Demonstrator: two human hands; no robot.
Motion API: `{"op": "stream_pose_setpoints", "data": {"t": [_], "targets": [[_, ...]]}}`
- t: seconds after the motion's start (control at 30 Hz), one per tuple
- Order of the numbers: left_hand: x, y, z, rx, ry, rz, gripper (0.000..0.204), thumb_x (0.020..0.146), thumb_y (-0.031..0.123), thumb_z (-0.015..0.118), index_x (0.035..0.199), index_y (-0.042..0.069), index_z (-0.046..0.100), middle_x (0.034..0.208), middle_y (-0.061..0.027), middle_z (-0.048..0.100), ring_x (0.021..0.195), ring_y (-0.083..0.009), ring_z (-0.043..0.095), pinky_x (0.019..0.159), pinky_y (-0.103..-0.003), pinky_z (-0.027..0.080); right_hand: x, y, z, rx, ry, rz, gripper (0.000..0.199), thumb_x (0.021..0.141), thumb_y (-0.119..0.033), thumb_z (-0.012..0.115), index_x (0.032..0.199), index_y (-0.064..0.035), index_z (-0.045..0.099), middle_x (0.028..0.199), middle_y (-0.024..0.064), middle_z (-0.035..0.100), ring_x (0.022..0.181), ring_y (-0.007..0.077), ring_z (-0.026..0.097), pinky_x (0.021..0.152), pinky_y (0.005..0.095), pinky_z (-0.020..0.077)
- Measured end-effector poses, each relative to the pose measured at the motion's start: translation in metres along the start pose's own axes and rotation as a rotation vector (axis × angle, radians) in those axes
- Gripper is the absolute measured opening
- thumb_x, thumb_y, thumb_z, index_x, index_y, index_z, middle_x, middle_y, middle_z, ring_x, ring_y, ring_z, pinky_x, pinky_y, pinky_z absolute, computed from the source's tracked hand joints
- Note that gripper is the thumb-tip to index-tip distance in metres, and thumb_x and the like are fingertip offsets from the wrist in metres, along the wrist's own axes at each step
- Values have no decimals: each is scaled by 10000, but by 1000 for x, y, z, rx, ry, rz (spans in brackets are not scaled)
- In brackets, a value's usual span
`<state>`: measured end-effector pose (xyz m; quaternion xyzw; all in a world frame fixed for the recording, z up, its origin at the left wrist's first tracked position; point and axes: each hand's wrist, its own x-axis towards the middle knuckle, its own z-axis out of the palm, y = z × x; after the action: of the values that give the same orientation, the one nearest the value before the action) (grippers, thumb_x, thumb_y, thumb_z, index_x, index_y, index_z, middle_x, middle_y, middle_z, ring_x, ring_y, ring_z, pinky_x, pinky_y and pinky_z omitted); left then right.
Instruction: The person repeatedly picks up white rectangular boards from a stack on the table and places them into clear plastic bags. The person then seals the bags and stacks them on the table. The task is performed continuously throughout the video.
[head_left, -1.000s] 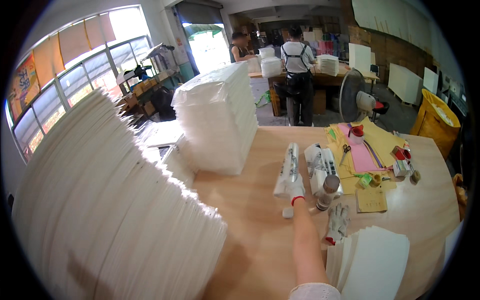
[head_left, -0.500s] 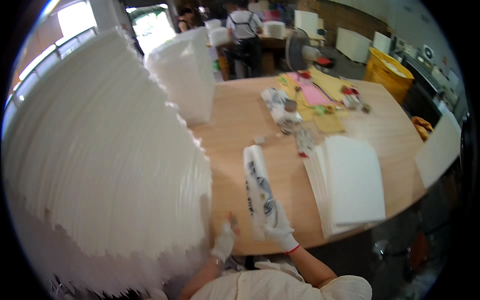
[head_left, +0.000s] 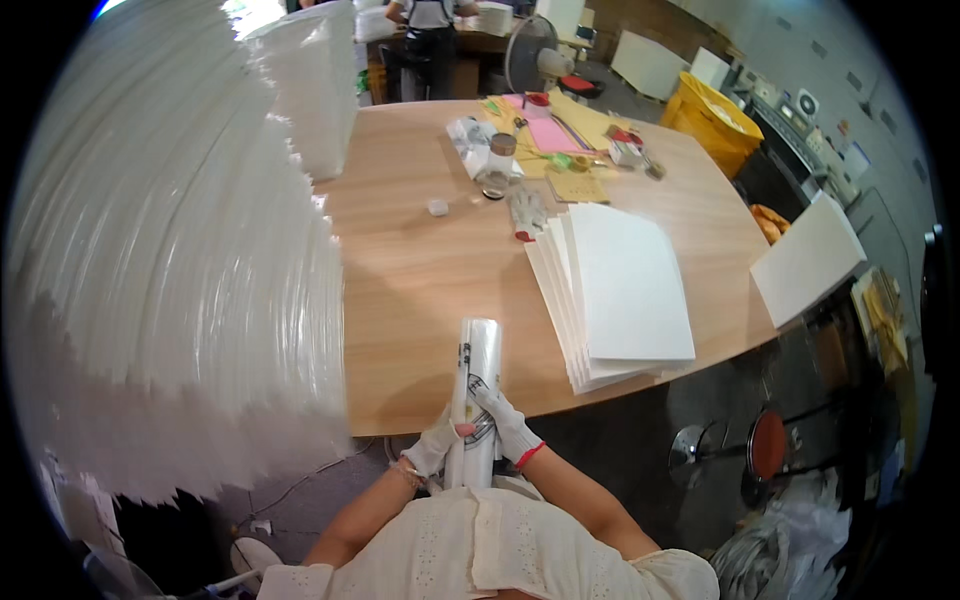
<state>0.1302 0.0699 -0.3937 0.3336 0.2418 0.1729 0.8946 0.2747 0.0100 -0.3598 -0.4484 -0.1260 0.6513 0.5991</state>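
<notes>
A long white roll of printed plastic bags (head_left: 484, 348), glossy with dark print, stands out from my body over the table's near edge. My left hand (head_left: 436, 447), in a white glove with bare fingertips showing, is closed on the roll's left side near its lower end. On the opposite side my right hand (head_left: 508, 425), in a white glove with a red cuff, grips it a little higher. The fingers under the roll are hidden.
A tall stack of translucent plastic sheets or bags (head_left: 190, 280) fills the left. White boards (head_left: 640, 290) lie fanned on the wooden table (head_left: 400, 270) at right. Beyond are a glove (head_left: 526, 213), a jar (head_left: 497, 165) and a fan (head_left: 530, 55). A co-worker (head_left: 430, 40) stands at the back.
The roll has come nearer to my body and over the table edge. My left hand, apart from it before, now holds it. The view has tilted down and shifted right.
</notes>
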Motion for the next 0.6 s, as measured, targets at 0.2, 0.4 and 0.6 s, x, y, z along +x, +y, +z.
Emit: {"op": "stream_pose_setpoints", "data": {"t": [0.2,0.4,0.6], "targets": [[1,17,32,-280,56,-112,567,833,392,592,1266,59,438,1147,-111,569,1013,-233,579,881,-368,479,-2,-25,3,-571,7,53,899,678,-436,711,1366,-57,273,1168,109,532,1047,218,541,881,323,432],[5,9,45,-338,33,140,469,843,359,591,1189,53,511,1068,-111,614,930,-212,615,813,-359,518,-5,-46,-12,-1009,-115,-147,1034,659,-512,687,1408,-47,148,1206,168,525,1129,260,514,908,316,405],[3,21,42,-6,76,338,426,766,236,672,1113,22,546,970,-93,636,846,-212,636,776,-353,534,28,-63,10,-677,-229,-47,912,664,-383,728,1386,-96,249,1163,118,532,1053,201,523,876,321,440]]}}
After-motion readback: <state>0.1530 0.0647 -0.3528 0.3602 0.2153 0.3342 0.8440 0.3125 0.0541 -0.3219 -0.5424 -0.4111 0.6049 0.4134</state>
